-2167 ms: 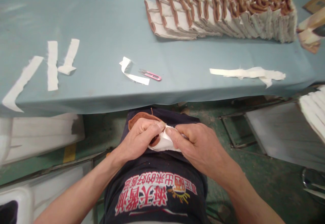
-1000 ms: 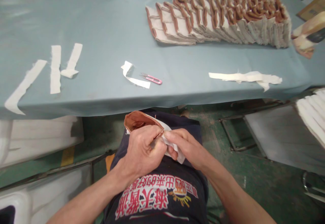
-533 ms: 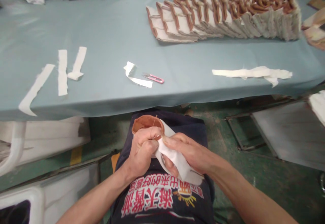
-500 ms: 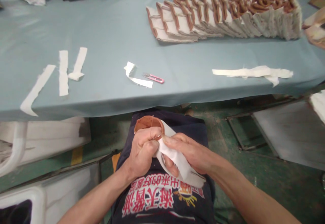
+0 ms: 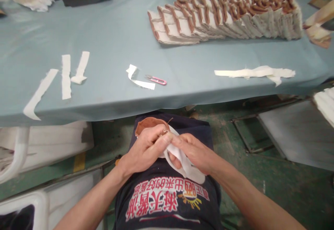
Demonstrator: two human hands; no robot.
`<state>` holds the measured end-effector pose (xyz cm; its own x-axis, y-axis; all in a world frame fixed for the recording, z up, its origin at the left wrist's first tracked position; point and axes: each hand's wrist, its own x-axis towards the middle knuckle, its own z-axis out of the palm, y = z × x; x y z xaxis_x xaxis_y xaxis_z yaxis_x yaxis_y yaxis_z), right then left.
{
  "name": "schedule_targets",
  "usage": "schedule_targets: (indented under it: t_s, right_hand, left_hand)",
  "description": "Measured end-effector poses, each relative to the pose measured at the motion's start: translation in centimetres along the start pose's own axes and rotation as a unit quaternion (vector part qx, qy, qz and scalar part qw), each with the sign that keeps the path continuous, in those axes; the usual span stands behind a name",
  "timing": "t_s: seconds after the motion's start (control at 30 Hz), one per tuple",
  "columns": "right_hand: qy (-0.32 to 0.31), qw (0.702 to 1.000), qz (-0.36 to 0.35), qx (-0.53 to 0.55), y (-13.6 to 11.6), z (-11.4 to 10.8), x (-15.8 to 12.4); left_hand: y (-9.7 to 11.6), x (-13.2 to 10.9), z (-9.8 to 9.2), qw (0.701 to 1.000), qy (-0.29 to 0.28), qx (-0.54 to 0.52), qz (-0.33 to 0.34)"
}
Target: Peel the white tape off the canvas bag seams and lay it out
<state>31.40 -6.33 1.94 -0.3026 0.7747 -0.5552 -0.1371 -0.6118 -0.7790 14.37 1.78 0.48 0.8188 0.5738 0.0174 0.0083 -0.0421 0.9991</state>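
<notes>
Over my lap, both hands pinch one fabric piece [image 5: 182, 158], white with a brown leather-like edge [image 5: 147, 123]. My left hand [image 5: 143, 151] is closed on the brown end, thumb against fingertip. My right hand [image 5: 194, 153] is closed on the white part, which hangs down toward my shirt. The fingertips of both hands meet at the seam between brown and white.
A table with a blue-grey cloth [image 5: 109, 28] lies ahead. On it are pink thread snips [image 5: 156, 80], a curled white strip [image 5: 137, 77], more white strips at left [image 5: 66, 71] and right [image 5: 254, 72], and a long row of stacked white-and-brown pieces [image 5: 227, 16]. White panels [image 5: 294, 132] stand at right.
My hands have shifted along the piece. The white part, bunched between them earlier, now hangs loose below my right hand, and the brown end has stayed by my left hand.
</notes>
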Motion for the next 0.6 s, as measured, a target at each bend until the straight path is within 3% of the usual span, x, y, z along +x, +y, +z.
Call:
schedule_targets:
  t_s: [0.1,0.23,0.3,0.37,0.47,0.53,0.6]
  right_hand:
    - [0.075,0.996,-0.018,-0.035,0.6,0.5,-0.3]
    - [0.207,0.959,-0.056,-0.187,1.0,1.6,-0.9]
    - [0.234,0.952,-0.047,-0.190,1.5,2.3,-1.1]
    - [0.224,0.966,-0.033,-0.129,2.3,3.1,-1.4]
    - [0.189,0.982,0.003,-0.030,4.5,4.2,-2.3]
    - [0.159,0.986,0.021,-0.036,6.0,4.5,-3.5]
    - [0.131,0.985,0.023,-0.111,6.9,4.0,-5.0]
  left_hand:
    - [-0.1,0.4,-0.1,0.999,0.020,0.020,-0.023]
    - [-0.8,0.5,0.1,0.994,0.089,0.053,-0.039]
    - [-0.8,0.8,0.2,0.991,0.115,0.066,-0.032]
    - [-0.7,1.1,0.0,0.991,0.111,0.074,-0.025]
    - [-0.3,1.8,-0.6,0.995,0.061,0.077,-0.008]
    - [-0.1,2.2,-1.2,0.996,0.040,0.079,0.006]
    - [0.1,2.5,-1.9,0.995,0.042,0.085,0.012]
